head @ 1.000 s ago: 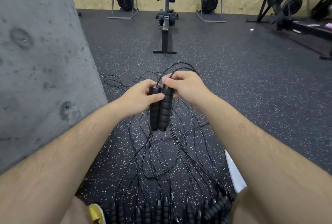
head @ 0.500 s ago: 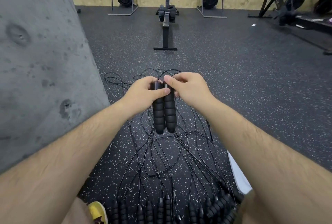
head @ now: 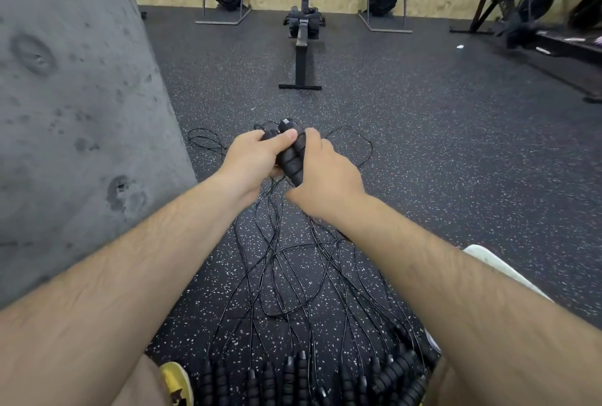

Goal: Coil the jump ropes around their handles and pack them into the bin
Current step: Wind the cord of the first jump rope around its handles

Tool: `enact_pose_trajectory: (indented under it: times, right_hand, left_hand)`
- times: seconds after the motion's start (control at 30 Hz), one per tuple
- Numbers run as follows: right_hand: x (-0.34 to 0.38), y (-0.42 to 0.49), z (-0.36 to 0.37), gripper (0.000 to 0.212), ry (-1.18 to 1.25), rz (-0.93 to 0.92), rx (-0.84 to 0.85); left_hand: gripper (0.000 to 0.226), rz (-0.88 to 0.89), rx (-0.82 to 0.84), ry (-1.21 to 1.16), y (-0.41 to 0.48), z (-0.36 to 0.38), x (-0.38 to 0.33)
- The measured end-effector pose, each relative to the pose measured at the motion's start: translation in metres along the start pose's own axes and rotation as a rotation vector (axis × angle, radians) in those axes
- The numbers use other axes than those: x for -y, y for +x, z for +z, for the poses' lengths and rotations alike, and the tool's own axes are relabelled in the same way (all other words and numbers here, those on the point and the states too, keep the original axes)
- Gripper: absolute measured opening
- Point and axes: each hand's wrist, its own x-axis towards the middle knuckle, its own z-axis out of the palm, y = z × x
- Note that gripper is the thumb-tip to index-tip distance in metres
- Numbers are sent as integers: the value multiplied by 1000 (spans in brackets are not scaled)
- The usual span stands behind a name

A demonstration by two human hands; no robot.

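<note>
On my left stands a grey concrete wall (head: 65, 112), pitted with shallow dents. Near its foot, at the near edge, the toe of one yellow shoe (head: 174, 379) shows.

My left hand (head: 252, 161) grips the two handles (head: 293, 158) of one jump rope, thumb laid across their tops. They are black, with ribbed foam grips, pressed side by side and tilted so the far ends point up. One end cap carries a small pale patch. My right hand (head: 325, 177) grips the same pair from the right, its fingers (head: 314, 138) curled over the grips. The pair is held in the air above the speckled black floor (head: 423, 144), ahead of me at the middle of the scene.

From the pair thin black cords (head: 293, 275) trail down and spread over the floor in crossing loops; I cannot tell how many cords there are.

Along the near edge lies a row of spare handles (head: 293, 376), also black and ribbed. There are well over ten, but the frame's edge and my right arm cut them off, so I cannot count them exactly.

By my right forearm a white edge (head: 488, 262) shows; I cannot tell what it is.

At the far wall are three rowing machines (head: 303, 47), one laid flat between two stood on end.
</note>
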Motion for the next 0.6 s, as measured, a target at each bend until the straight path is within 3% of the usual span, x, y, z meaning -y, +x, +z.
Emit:
enact_pose_trajectory:
  times: [0.07, 0.17, 0.27, 0.37, 0.43, 0.53, 0.6]
  right_hand:
    - [-2, 4, -5, 73, 4, -17, 0]
    - [-9, 6, -11, 63, -45, -59, 6]
    - [-18, 8, -18, 61, -57, -116, 34]
    - [-25, 8, -25, 69, -70, -245, 93]
    - [-28, 7, -30, 76, -100, -344, 115]
    - [-27, 7, -32, 67, -135, -375, 142]
    - [-26, 10, -33, 60, -205, -372, 63]
  left_hand:
    - [38, 26, 22, 92, -1, -2, -2]
    - [49, 150, -33, 654, -7, -12, -5]
    - [79, 483, -145, 1095, -12, -27, -10]
    - [108, 792, 194, 1288, -6, -36, -15]
    - [108, 830, 332, 1381, -5, -34, -14]
    - [87, 810, 309, 1412, -3, -31, -10]
    - [81, 782, 286, 1372, -4, -31, -12]
